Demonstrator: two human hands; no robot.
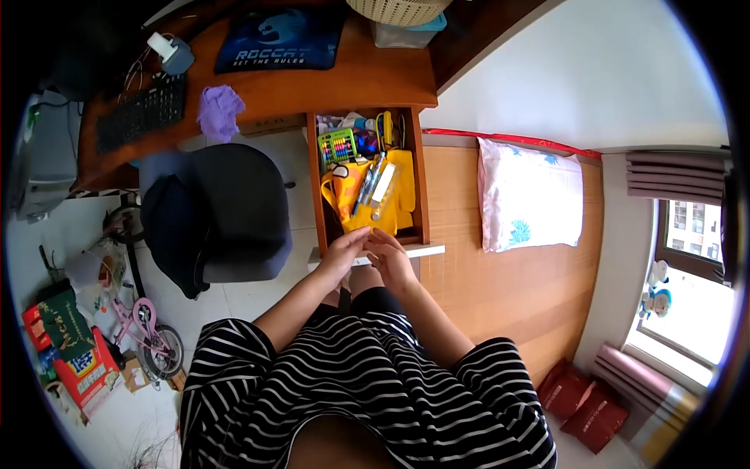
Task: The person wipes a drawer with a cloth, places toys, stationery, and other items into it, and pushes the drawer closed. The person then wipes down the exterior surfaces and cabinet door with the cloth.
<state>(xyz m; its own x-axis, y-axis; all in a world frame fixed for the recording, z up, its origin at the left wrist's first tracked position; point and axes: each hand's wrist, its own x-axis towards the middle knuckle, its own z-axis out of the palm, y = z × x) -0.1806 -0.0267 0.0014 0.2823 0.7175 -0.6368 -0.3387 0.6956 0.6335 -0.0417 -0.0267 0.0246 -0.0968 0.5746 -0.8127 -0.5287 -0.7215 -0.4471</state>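
An open drawer (pixel 427 187) holds a green abacus toy (pixel 337 146), an orange and yellow pouch (pixel 344 186), pens (pixel 366 186), a clear tube (pixel 383 202) and a yellow folder (pixel 405 181). Over the drawer's white front (pixel 426 251), my left hand (pixel 343 254) has its fingers stretched toward the right. My right hand (pixel 391 258) is beside it, fingers bent and a little apart, the fingertips of both hands close together. Nothing shows in either hand. Yellow material lies just beyond the fingertips.
The desk (pixel 273 90) bears a mouse pad (pixel 280 39), a keyboard (pixel 144 112) and a purple cloth (pixel 220 112). A dark chair (pixel 234 203) stands left of the drawer. To the right, a pillow (pixel 531 195) lies on a wooden bed surface (pixel 469 289).
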